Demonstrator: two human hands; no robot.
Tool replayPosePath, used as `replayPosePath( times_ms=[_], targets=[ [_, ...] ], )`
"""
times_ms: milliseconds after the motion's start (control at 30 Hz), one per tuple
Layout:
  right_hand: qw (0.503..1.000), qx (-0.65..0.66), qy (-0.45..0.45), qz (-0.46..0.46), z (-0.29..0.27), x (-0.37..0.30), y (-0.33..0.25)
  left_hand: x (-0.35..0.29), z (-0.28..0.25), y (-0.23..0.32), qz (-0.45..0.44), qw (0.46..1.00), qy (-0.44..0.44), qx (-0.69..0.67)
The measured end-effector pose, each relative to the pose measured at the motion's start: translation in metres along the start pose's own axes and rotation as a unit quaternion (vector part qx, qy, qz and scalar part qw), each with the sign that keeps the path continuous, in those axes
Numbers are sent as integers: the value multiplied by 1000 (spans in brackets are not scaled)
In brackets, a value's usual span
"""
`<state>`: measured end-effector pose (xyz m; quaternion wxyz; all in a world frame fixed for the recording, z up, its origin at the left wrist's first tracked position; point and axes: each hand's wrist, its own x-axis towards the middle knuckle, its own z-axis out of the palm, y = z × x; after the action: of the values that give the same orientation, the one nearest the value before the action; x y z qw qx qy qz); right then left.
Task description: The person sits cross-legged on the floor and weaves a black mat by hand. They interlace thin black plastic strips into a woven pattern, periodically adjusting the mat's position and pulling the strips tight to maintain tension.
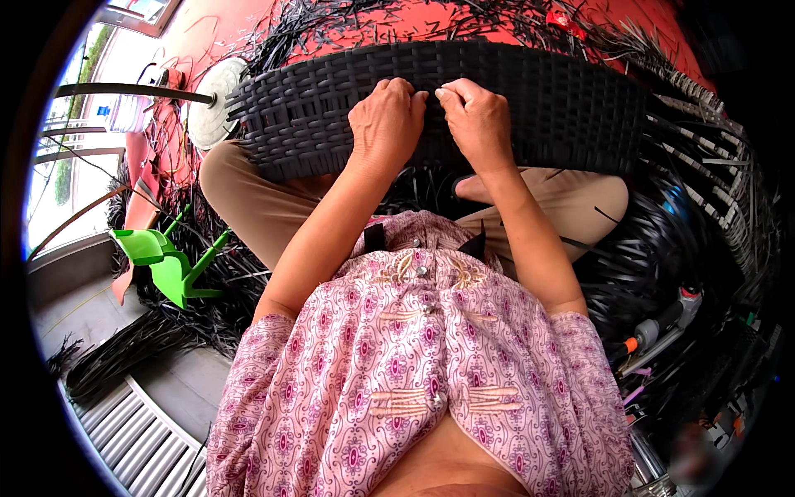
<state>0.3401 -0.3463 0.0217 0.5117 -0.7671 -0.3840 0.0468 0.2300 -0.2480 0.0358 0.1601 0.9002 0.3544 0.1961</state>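
A curved panel of black wicker weave [563, 108] lies across my folded legs, its long side running left to right. Over the middle of it my left hand [385, 124] is closed, with thumb and forefinger pinched together. Close beside it, my right hand [479, 124] is closed too, its thumb pointing toward the left one. A small gap separates the two hands, and dark weave shows through it. Whatever the fingers pinch is hidden against the black strips. Some gaps show in the weave on the panel's left part.
Loose black strips [638, 240] heap around my legs and across the red floor [397, 25]. A bright green plastic piece [170, 261] stands at the left, near a round pale disc [217, 103]. Right of me lie a grey tool [662, 327] and a woven frame [704, 149]. A white slatted piece [137, 439] lies lower left.
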Motion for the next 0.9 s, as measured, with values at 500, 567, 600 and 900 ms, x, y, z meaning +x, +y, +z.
replayPosePath(
  times_ms=[500,567,600,900],
  targets=[
    [999,15,16,-30,-1,-1,6,3,9,16,-63,998,13,19],
    [999,28,13,-23,-2,-1,7,0,12,14,-61,998,27,3],
    [999,28,8,-25,-2,-1,8,-2,14,11,-54,998,36,-9],
    [989,-120,-47,-75,-5,-8,-1,-10,18,8,-56,995,63,-55]
  ],
)
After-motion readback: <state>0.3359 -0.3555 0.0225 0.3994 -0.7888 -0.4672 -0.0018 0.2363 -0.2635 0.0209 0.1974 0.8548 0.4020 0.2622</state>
